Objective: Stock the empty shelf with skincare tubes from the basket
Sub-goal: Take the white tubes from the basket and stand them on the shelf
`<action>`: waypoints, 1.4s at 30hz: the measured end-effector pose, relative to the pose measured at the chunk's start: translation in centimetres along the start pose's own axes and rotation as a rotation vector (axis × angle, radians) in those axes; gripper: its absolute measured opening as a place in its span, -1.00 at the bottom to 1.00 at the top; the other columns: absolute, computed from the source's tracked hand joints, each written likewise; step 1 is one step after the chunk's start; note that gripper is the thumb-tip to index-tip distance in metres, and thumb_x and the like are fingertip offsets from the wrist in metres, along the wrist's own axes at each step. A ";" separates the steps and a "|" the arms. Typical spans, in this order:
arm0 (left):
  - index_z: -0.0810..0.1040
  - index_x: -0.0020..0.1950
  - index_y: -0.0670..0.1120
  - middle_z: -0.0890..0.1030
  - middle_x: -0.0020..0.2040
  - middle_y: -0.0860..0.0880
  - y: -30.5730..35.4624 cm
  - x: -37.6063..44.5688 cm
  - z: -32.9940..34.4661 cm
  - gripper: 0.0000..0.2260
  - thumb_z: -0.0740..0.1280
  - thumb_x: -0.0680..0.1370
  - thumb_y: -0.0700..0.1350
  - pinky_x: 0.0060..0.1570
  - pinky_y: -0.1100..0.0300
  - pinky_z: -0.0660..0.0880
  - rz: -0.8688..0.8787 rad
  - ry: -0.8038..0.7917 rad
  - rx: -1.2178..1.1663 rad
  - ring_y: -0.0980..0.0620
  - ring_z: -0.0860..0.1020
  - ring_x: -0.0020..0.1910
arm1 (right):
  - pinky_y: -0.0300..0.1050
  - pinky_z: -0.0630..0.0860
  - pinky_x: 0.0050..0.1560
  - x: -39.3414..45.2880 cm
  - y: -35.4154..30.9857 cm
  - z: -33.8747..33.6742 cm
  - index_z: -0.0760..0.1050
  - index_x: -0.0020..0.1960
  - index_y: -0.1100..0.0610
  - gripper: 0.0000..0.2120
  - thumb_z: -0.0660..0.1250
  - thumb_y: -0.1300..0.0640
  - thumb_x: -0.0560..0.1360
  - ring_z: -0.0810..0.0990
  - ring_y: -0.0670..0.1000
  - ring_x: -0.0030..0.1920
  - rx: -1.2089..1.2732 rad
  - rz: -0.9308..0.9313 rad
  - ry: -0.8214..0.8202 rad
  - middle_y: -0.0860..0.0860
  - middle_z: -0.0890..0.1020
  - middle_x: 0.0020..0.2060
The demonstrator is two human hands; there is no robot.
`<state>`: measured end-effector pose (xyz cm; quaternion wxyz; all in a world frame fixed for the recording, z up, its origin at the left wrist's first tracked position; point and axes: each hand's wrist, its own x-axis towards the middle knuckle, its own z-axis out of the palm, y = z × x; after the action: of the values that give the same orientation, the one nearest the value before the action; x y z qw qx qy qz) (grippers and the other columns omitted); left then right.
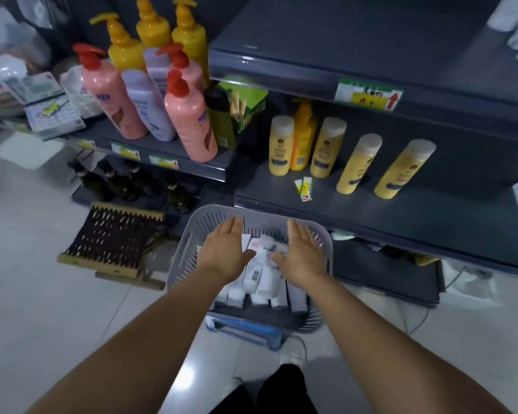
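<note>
Room: grey slotted plastic basket [322,234] at frame centre, below dark shelf edge [371,222].
Tubes: white skincare tubes [256,276] heaped inside.
Hands: left hand [225,249], right hand [302,255] spread flat, holding nothing.

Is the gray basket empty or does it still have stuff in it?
Not empty. White tubes lie piled inside the gray basket, with both open hands, left hand and right hand, over them.

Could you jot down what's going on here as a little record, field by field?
place: shop aisle with dark shelves
basket: grey basket on the floor, below the shelf edge
contents: white tubes lying in a pile
left hand: fingers straight, over the tubes
right hand: fingers straight, over the tubes
on shelf above: yellow bottles, standing
tubes on shelf: none seen yet
</note>
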<state>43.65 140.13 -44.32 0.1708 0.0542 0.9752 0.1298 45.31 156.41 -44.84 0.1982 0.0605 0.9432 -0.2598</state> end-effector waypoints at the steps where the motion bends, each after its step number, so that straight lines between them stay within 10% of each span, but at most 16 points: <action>1: -0.05 0.57 -0.13 0.05 0.57 -0.08 -0.5 0.3 0.9 -0.29 0.23 0.58 0.11 0.51 0.07 0.04 -0.019 -0.018 -0.002 -0.05 0.04 0.55 | 0.01 -0.05 0.54 0.5 0.4 0.7 -0.16 0.57 0.10 -0.23 0.24 -0.06 0.57 -0.08 0.05 0.56 -0.002 0.003 -0.020 0.02 -0.06 0.57; 9: -0.01 0.57 -0.10 0.08 0.57 -0.07 -3.6 2.3 8.3 -0.30 0.27 0.57 0.07 0.50 0.05 0.11 -0.161 -0.157 -0.043 -0.07 0.08 0.54 | 0.05 0.16 0.48 5.0 4.0 7.1 -0.06 0.56 0.07 -0.21 0.33 0.01 0.51 0.13 0.09 0.51 0.005 0.064 -0.130 0.05 0.11 0.54; 23: 0.07 0.54 -0.13 0.12 0.55 -0.12 -5.1 8.9 15.5 -0.47 0.17 0.62 -0.10 0.48 0.00 0.17 -0.238 -0.182 -0.121 -0.13 0.15 0.50 | 0.07 0.01 0.53 13.5 6.7 13.4 -0.13 0.57 0.06 -0.17 0.35 0.12 0.51 -0.06 0.05 0.56 -0.040 0.114 -0.156 -0.02 -0.07 0.57; 37: 0.09 0.48 -0.18 0.46 0.27 -0.28 -3.3 7.9 16.6 -0.46 0.23 0.58 -0.10 0.32 -0.05 0.31 -0.354 -0.206 -0.209 -0.24 0.36 0.32 | -0.10 0.35 0.24 11.2 5.0 15.7 0.55 0.06 0.13 -0.83 0.24 0.19 0.51 0.38 0.09 0.25 0.154 0.118 -0.030 0.07 0.46 0.14; 42: 0.06 0.48 -0.23 0.41 0.33 -0.27 -3.0 8.2 16.6 -0.36 0.30 0.56 -0.03 0.36 -0.02 0.31 -0.394 -0.213 -0.162 -0.23 0.37 0.34 | 0.04 0.31 0.35 12.2 4.4 15.9 0.16 0.46 0.17 -0.32 0.41 0.04 0.47 0.23 0.23 0.41 0.233 0.442 0.016 0.17 0.22 0.40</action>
<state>41.58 142.35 -62.85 0.2986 -0.1376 0.9298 0.1653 40.50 152.14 -64.32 0.2345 0.2897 0.8723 -0.3165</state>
